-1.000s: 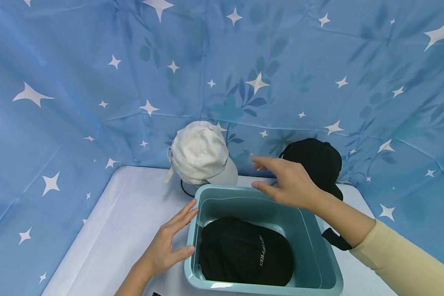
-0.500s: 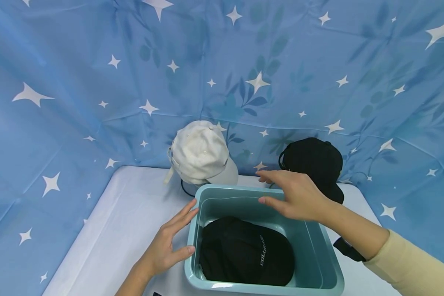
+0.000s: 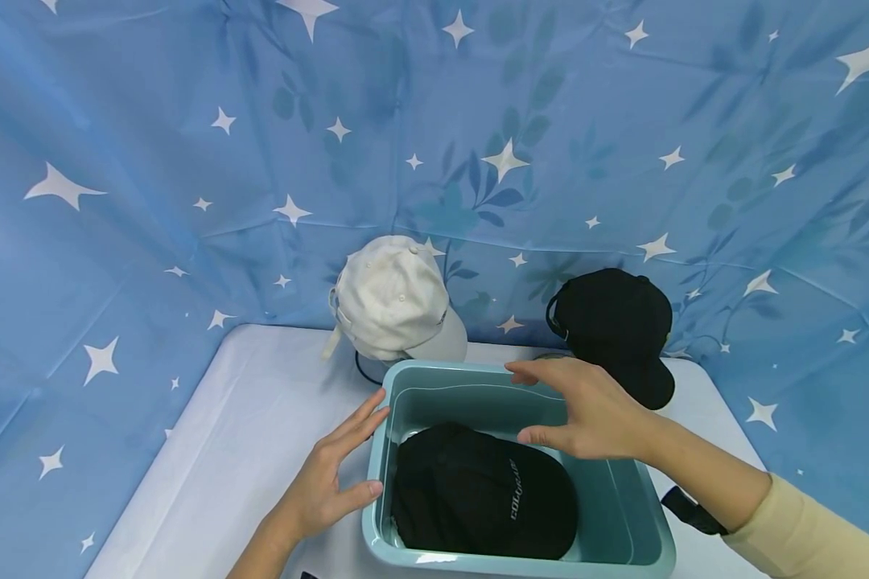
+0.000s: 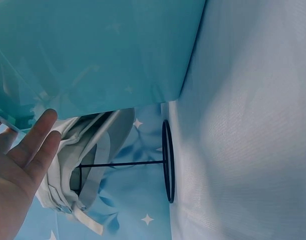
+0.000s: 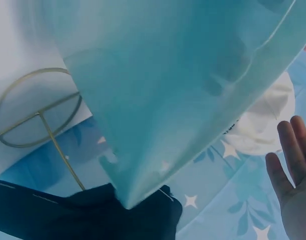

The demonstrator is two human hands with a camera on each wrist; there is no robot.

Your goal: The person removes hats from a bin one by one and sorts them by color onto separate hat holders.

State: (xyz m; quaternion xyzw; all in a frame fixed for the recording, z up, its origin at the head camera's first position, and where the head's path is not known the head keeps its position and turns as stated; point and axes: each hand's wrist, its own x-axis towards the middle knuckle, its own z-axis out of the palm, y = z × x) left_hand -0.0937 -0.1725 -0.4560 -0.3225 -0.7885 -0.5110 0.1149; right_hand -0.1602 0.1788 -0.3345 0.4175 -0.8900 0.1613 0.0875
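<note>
A blue-green plastic basin (image 3: 615,503) stands on the white table. Inside it lies a black baseball cap (image 3: 471,490) with pale lettering, crown to the left. My left hand (image 3: 329,474) has its fingers extended along the basin's left rim, fingertips right at the edge. Over the basin's back right part is my right hand (image 3: 586,410), palm down, fingers spread and thumb apart, holding nothing. In the right wrist view, that hand (image 5: 298,195) shows beside the basin wall (image 5: 158,100) with relaxed fingers.
Behind the basin, a white cap (image 3: 394,297) hangs on a black wire stand (image 4: 168,165). Another black cap (image 3: 611,314) is at the back right, with a gold-coloured wire stand (image 5: 40,112) below it. A blue star-patterned cloth (image 3: 261,161) encloses the table.
My right hand has come down and slightly right, from near the basin's back rim to over its inside, uncovering more of the back black cap. My left hand has stayed at the rim.
</note>
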